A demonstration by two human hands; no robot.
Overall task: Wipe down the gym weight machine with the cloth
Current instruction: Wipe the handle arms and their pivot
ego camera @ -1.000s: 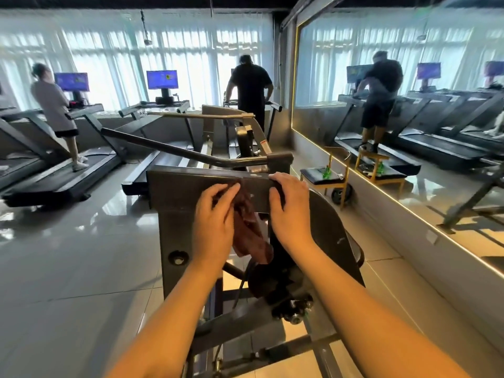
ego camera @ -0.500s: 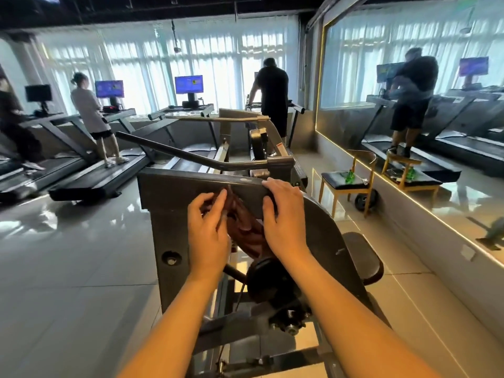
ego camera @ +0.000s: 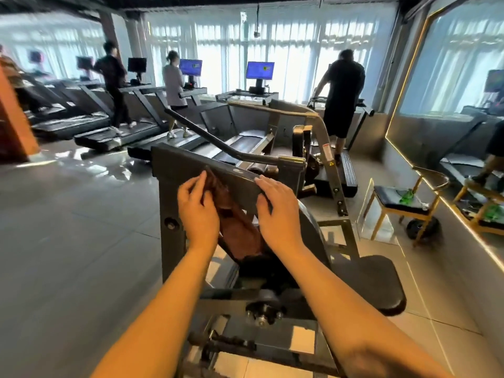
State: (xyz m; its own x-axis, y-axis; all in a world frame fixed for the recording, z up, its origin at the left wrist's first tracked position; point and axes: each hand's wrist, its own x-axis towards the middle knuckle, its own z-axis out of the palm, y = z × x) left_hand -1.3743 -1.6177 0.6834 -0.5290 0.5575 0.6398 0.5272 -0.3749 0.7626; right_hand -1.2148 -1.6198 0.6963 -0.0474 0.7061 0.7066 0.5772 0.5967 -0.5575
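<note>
Treadmills (ego camera: 90,124) with people on them line the far left, well apart from the work. Nearer, the left hand (ego camera: 197,211) pinches the brown cloth (ego camera: 234,227) against the grey top plate (ego camera: 191,165) of the weight machine (ego camera: 174,214), fingers closed on the fabric's upper edge. The cloth hangs down between both hands, draped over the plate's slanted edge. The right hand (ego camera: 278,211) lies flat and open on that edge, just beside the cloth, gripping nothing. The plate's long axis runs up-left to down-right, so a wipe would likely follow that line, the left hand leading.
</note>
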